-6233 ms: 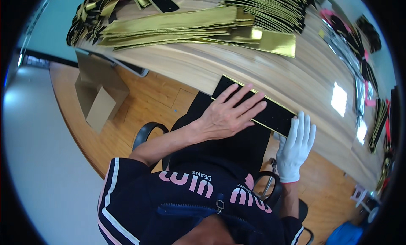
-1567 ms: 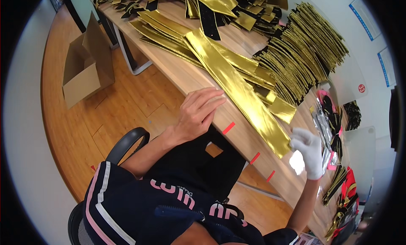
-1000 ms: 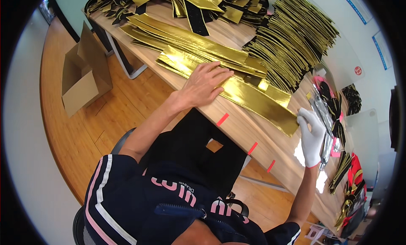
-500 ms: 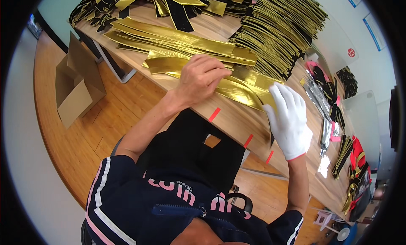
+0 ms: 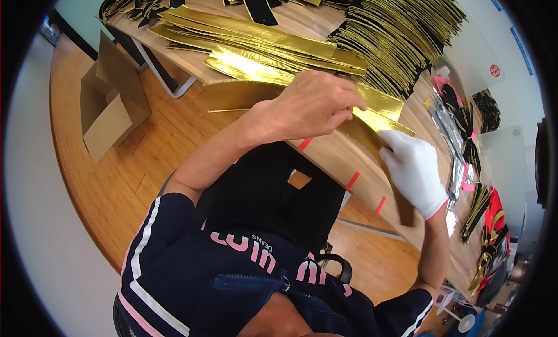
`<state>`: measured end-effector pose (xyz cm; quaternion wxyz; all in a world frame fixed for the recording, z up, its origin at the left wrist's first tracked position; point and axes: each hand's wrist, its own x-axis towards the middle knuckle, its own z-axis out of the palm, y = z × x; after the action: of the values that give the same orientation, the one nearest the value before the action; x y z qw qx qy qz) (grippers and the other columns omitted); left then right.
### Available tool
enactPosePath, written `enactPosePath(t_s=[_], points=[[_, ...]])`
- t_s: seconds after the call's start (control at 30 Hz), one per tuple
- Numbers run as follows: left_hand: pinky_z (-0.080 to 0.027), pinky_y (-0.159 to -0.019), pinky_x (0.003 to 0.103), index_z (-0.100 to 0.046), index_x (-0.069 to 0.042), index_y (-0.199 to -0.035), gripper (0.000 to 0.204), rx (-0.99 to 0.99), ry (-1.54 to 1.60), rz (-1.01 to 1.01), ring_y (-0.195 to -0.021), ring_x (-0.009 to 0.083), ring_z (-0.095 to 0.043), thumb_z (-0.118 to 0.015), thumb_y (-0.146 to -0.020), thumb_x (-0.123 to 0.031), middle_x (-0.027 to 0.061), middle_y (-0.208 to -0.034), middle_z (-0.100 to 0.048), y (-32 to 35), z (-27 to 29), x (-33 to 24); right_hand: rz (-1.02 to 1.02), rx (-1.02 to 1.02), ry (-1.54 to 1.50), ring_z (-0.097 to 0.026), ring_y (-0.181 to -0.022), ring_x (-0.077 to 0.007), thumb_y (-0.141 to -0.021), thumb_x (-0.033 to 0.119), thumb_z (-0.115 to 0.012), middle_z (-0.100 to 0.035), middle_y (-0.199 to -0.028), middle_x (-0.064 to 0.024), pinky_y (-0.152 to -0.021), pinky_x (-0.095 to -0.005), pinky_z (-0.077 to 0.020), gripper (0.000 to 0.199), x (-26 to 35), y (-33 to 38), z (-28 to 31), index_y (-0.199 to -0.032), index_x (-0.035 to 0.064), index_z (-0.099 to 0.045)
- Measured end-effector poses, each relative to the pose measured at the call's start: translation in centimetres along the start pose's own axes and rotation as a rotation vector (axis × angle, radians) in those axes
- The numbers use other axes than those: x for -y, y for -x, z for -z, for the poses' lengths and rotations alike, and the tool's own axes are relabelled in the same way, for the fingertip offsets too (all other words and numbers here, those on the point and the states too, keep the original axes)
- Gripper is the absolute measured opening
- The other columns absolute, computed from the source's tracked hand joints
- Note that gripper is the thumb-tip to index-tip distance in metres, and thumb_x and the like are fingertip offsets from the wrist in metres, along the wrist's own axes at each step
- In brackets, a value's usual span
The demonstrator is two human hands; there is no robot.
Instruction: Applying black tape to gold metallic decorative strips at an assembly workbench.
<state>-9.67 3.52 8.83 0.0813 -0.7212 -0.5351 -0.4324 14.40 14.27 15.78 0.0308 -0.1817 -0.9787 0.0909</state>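
Note:
A long, limp metallic gold strip (image 5: 372,140) bows along the table's near edge, passing beneath my left hand. Bare and curled, my left hand (image 5: 317,104) is closed on the middle of it, its fingertips partly hidden. In a white glove, my right hand (image 5: 414,173) pinches the same strip farther right, where its end hangs toward the table edge. Just beyond my hands lies a pile of flat gold strips (image 5: 250,40), and a brighter loose strip (image 5: 250,65) rests on the pile's near side.
Rows of stacked black-and-gold strips (image 5: 395,35) stand at the back right, beside a tangle of black-and-gold pieces (image 5: 133,6) at the far left. Silver strips (image 5: 444,125) lie at right. An open cardboard box (image 5: 110,99) sits on the floor. Red tape marks (image 5: 352,180) line the table edge.
My left hand has moved right and lifted, raising the gold strip from the pile. My gloved right hand has moved right and down, still at the strip.

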Motion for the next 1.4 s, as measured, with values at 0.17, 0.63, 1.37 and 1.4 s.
enactPosePath(t_s=[0.17, 0.63, 1.37, 1.4], points=[[-0.054, -0.093, 0.043, -0.073, -0.015, -0.118, 0.034, 0.099, -0.167, -0.128, -0.111, 0.0271, -0.067, -0.081, -0.085, -0.015, 0.0066, -0.112, -0.071, 2.1, -1.4, -0.2, -0.396, 0.436, -0.63, -0.06, -0.079, -0.0103, -0.089, 0.008, -0.077, -0.069, -0.088, -0.0025, -0.074, -0.0302, -0.0515, 0.032, -5.7, 1.8, -0.2, -0.118, -0.0051, -0.07], [-0.042, -0.118, 0.05, -0.068, -0.006, -0.127, 0.039, 0.164, -0.112, 0.014, -0.141, 0.0339, -0.053, -0.077, -0.09, -0.016, 0.0114, -0.144, -0.061, 11.9, -5.7, -5.1, 0.031, -0.045, -0.153, -0.071, -0.088, -0.033, -0.09, 0.014, -0.076, -0.073, -0.103, -0.0166, -0.079, -0.0407, -0.0559, 0.031, -0.6, 0.3, -4.8, -0.119, 0.004, -0.07], [-0.052, -0.058, 0.02, -0.071, 0.003, -0.092, 0.016, -0.378, 0.352, 0.874, -0.069, 0.0073, -0.07, -0.085, -0.088, -0.005, 0.0053, -0.081, -0.076, 13.7, -4.1, -4.8, 0.1, 0.234, -0.593, -0.056, -0.068, -0.0126, -0.081, 0.005, -0.079, -0.062, -0.082, -0.0033, -0.065, -0.0306, -0.0496, 0.027, 1.1, -10.2, -8.4, -0.106, -0.0012, -0.072], [-0.051, -0.057, 0.02, -0.071, 0.003, -0.092, 0.017, -0.397, 0.333, 0.835, -0.068, 0.007, -0.07, -0.086, -0.087, -0.005, 0.0056, -0.081, -0.076, 13.3, -4.2, -4.9, 0.102, 0.23, -0.596, -0.056, -0.068, -0.0126, -0.081, 0.005, -0.079, -0.062, -0.082, -0.0033, -0.065, -0.0306, -0.0496, 0.027, 0.8, -10.7, -8.4, -0.106, -0.0012, -0.072]])
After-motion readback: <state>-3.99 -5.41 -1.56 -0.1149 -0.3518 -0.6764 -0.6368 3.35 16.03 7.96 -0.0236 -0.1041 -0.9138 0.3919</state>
